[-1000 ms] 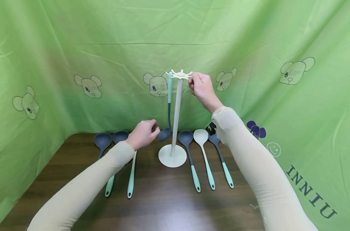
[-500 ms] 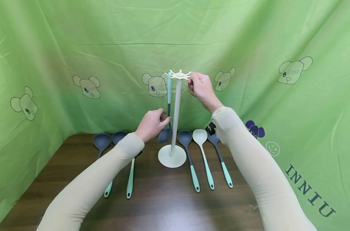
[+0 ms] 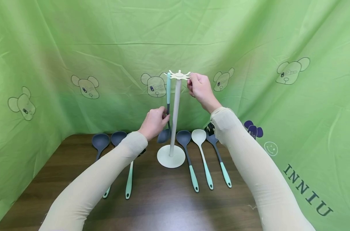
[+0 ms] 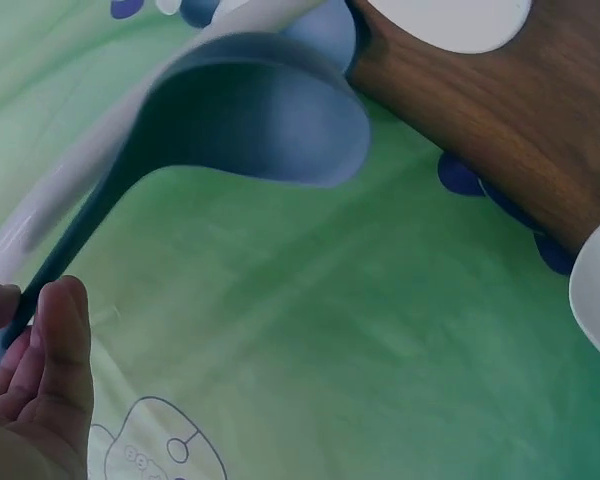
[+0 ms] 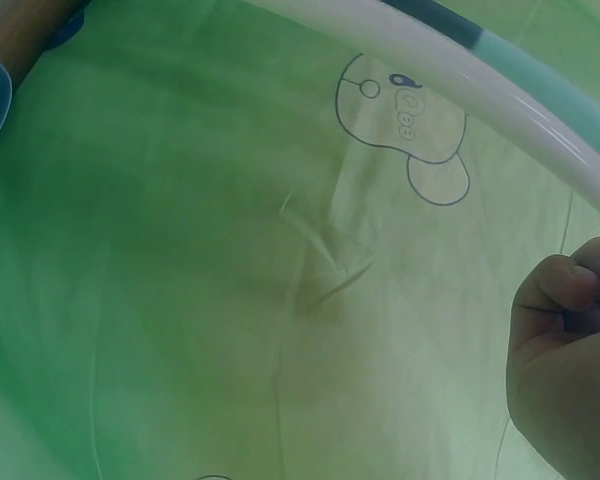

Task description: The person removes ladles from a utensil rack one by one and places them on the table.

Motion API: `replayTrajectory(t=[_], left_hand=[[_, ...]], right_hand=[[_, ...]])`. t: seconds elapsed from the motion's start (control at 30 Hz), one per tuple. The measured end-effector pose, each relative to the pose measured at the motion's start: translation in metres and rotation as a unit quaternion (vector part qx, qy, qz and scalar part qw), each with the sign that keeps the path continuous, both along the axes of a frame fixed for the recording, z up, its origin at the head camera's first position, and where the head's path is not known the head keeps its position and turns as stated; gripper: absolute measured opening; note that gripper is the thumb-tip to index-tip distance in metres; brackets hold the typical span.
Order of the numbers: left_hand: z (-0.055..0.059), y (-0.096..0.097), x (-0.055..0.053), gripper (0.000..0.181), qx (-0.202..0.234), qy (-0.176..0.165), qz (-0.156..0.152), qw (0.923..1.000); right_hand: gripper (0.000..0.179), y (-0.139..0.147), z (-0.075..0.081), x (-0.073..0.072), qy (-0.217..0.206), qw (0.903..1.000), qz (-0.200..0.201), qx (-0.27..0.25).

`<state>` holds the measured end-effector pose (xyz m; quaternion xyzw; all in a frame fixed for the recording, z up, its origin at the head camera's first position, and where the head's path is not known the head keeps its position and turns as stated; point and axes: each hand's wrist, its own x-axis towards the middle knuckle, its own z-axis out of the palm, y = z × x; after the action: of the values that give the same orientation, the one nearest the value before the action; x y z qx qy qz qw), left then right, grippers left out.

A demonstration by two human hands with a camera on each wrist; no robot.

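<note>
A dark grey ladle with a mint handle (image 3: 168,91) hangs bowl-down from the left side of a white utensil stand (image 3: 175,118). My left hand (image 3: 153,123) pinches its dark shaft just above the bowl. In the left wrist view, thumb and fingers (image 4: 62,340) lie on either side of that shaft, with the ladle bowl (image 4: 260,120) beyond them. At the stand's top, my right hand (image 3: 201,89) grips one arm of the hooked crown (image 3: 179,76). The right wrist view shows curled fingers (image 5: 560,290) near the pole, their hold mostly cut off by the frame edge.
Right of the round base (image 3: 171,162) lie a dark ladle (image 3: 183,138), a white spoon (image 3: 198,137) and another dark utensil (image 3: 225,175). To the left are two dark-headed utensils (image 3: 100,141) and a mint handle (image 3: 129,184), partly under my left forearm. Green cloth (image 3: 175,32) surrounds the wooden table (image 3: 163,199).
My left hand has moved up and right to the hanging ladle and taken hold of its shaft. The right hand keeps its grip on the crown. The view has shifted slightly.
</note>
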<state>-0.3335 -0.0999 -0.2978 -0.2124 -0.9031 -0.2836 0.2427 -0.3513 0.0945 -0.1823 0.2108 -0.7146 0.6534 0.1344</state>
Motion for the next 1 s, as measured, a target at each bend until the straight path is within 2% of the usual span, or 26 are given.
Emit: replayTrajectory(t=[0.27,0.43,0.67,1.0], left_hand=[[-0.001,-0.001,-0.002,0.012,0.025,-0.001,0.0,0.9997],[0.002,-0.003,-0.001,0.012,0.034,0.01,0.004,0.9993],[0.006,-0.008,0.001,0.012,0.028,0.015,0.012,0.9994],[0.007,-0.021,0.0,0.013,0.03,0.03,0.026,0.9988]], right_hand=[[0.036,-0.001,-0.001,0.001,0.0,1.0,-0.003,0.003],[0.036,-0.001,-0.001,0.002,-0.001,1.0,-0.002,0.008],[0.036,-0.001,0.001,0.002,0.002,1.0,-0.003,0.006],[0.036,-0.002,0.001,0.001,-0.002,0.9999,-0.004,0.01]])
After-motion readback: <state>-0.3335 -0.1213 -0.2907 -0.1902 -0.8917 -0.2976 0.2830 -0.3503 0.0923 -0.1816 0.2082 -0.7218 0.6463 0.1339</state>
